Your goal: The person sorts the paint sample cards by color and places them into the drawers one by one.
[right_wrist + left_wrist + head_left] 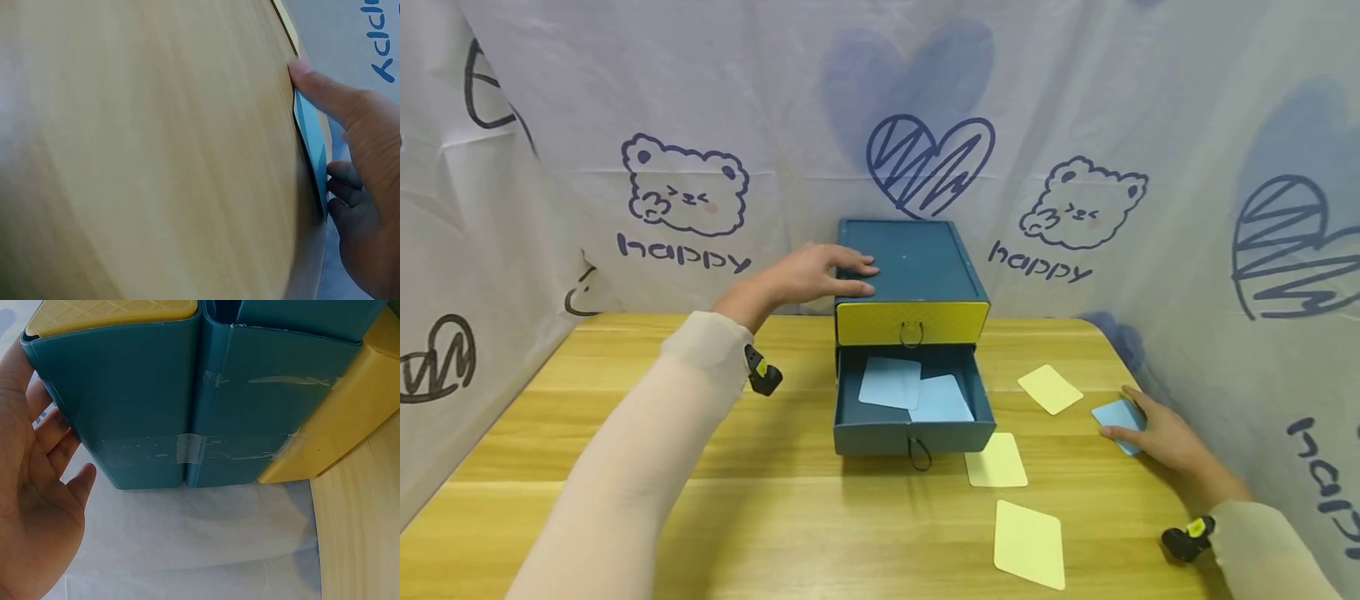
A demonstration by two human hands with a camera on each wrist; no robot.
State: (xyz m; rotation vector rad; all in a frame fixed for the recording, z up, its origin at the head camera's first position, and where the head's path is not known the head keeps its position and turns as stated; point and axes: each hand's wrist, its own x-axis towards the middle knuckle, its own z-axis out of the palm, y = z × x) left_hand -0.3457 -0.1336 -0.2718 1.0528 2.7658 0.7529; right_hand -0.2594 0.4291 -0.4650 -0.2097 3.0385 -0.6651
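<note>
My left hand [816, 273] rests on the top left edge of a small blue drawer cabinet [917, 258], its fingers lying relaxed over the lid. In the left wrist view, the fingertips reach over that edge, and tape shows across the cabinet's side. The lower drawer [872, 438] is pulled out, with two blue cards [889, 383] lying inside, one overlapping the other. Far to the right, my right hand [1168, 435] pinches a blue card [1122, 423] by its edges, thumb on one side and fingers on the other. In the right wrist view, the blue card [312, 134] lies low over the wood.
The upper drawer [880, 323], yellow-fronted, is closed. Yellow cards lie on the wooden table [775, 517]: one [1050, 389] right of the cabinet, one [1000, 463] partly beneath the drawer's corner, one [1030, 546] nearer the front. A printed white curtain [797, 108] surrounds the table's back and sides.
</note>
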